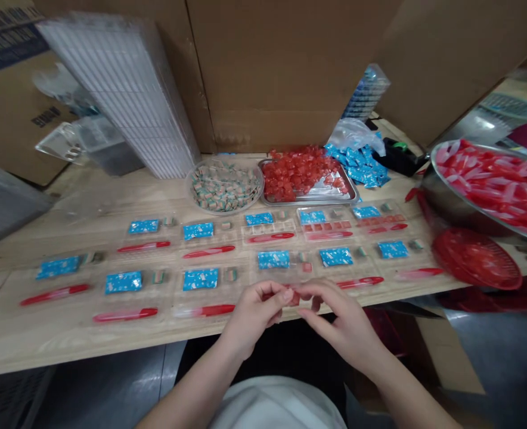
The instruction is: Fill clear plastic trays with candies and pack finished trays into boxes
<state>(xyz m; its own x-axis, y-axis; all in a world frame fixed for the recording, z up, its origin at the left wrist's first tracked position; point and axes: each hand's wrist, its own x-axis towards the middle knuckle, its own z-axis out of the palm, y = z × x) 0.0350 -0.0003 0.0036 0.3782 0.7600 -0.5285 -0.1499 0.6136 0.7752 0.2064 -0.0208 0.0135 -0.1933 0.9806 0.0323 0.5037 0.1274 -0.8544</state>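
My left hand (257, 311) is closed, thumb and index finger pinching a small red square piece (294, 298) over the table's front edge. My right hand (341, 319) is beside it, thumb and index finger apart, the index fingertip close to the piece; whether it touches cannot be made out. Just beyond lies a clear tray with a blue packet (273, 259) and a small red cube (306, 267). Rows of similar clear trays hold blue packets (201, 279), small striped blocks (231, 274) and red pen-like sticks (210, 251).
Behind the rows are a bowl of striped blocks (225, 186) and a metal tray (330, 198) heaped with red pieces. Blue packets (364, 167) lie beside it. A metal basin (458, 205) of red sticks and a red basket (478, 262) stand right. Stacked white trays (124, 89) rise left.
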